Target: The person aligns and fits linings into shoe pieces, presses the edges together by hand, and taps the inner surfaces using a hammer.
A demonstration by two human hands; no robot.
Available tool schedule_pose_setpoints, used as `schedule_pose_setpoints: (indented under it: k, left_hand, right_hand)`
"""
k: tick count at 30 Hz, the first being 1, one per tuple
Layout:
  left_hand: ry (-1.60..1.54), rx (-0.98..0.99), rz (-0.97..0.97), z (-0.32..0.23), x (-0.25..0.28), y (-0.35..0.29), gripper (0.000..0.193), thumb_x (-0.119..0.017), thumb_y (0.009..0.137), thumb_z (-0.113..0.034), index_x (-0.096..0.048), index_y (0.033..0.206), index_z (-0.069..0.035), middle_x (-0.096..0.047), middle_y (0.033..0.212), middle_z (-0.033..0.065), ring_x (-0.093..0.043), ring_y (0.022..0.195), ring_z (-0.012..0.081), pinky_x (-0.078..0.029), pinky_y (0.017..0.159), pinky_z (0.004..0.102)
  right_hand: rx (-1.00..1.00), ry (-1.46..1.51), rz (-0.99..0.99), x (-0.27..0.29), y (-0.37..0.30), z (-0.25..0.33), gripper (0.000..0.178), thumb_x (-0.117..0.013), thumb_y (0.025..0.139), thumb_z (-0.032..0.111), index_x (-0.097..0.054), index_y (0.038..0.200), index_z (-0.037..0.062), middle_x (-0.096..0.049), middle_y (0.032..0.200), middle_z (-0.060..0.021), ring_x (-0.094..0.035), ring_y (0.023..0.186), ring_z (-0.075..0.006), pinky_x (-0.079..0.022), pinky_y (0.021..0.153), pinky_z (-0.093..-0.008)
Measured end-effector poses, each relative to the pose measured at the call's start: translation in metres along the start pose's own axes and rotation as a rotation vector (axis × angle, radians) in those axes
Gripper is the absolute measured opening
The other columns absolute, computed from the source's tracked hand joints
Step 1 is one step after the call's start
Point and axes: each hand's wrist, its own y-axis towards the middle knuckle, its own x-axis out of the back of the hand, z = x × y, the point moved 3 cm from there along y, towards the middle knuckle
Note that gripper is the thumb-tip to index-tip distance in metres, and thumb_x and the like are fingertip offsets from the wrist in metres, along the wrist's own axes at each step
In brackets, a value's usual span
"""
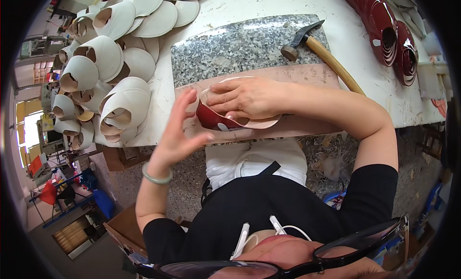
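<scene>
A red shoe upper with a pale lining (211,117) lies on a pinkish-brown mat, close to the table's front edge. My right hand (247,97) reaches over it from the right, its fingers lying across the pale inner side. Those fingers are stretched out and pressed down rather than wrapped round the piece. Just left of the upper, my left hand (178,128) hovers open, thumb and fingers spread, holding nothing. A hammer with a wooden handle (334,64) rests on the grey stone slab (230,48) beyond, its head at the slab's right part.
Stacks of white shoe uppers (126,104) crowd the table's left side. Nested glossy dark red uppers (379,32) lie at the far right. The pinkish mat (307,80) covers the near part of the slab. A pale bin (432,80) stands by the right edge.
</scene>
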Motion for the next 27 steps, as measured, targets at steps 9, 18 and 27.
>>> schedule_pose_setpoints:
  k: [9, 18, 27]
  left_hand:
    - [0.216, -0.202, -0.302, 0.026, 0.001, 0.007, 0.061, -0.045, 0.07, 0.021, -0.053, 0.128, 0.003, -0.063, 0.119, 0.0181, -0.062, 0.11, 0.0238, -0.049, 0.093, 0.0329]
    - [0.462, -0.422, -0.399, 0.04, 0.0, -0.001, 0.05, -0.051, 0.082, 0.011, -0.051, 0.13, 0.001, -0.062, 0.111, 0.0201, -0.061, 0.1, 0.0343, -0.05, 0.087, 0.0387]
    - [0.45, -0.418, -0.422, 0.034, 0.003, -0.003, 0.054, -0.053, 0.076, 0.013, -0.052, 0.129, 0.002, -0.062, 0.107, 0.0201, -0.061, 0.098, 0.0348, -0.05, 0.084, 0.0401]
  right_hand:
    - [-0.501, 0.251, 0.227, 0.012, 0.037, 0.017, 0.023, -0.058, 0.088, 0.01, -0.065, 0.107, -0.0006, -0.063, 0.106, -0.0156, -0.053, 0.102, -0.032, -0.045, 0.091, -0.0399]
    - [-0.457, -0.169, -0.418, -0.024, 0.037, 0.016, 0.036, -0.063, 0.086, 0.017, -0.059, 0.117, -0.001, -0.054, 0.103, -0.0159, -0.053, 0.099, -0.0309, -0.046, 0.086, -0.0384]
    - [-0.494, -0.141, -0.514, -0.023, 0.035, 0.016, 0.026, -0.067, 0.083, 0.015, -0.066, 0.106, 0.0031, -0.056, 0.102, -0.0117, -0.053, 0.097, -0.0283, -0.047, 0.085, -0.0364]
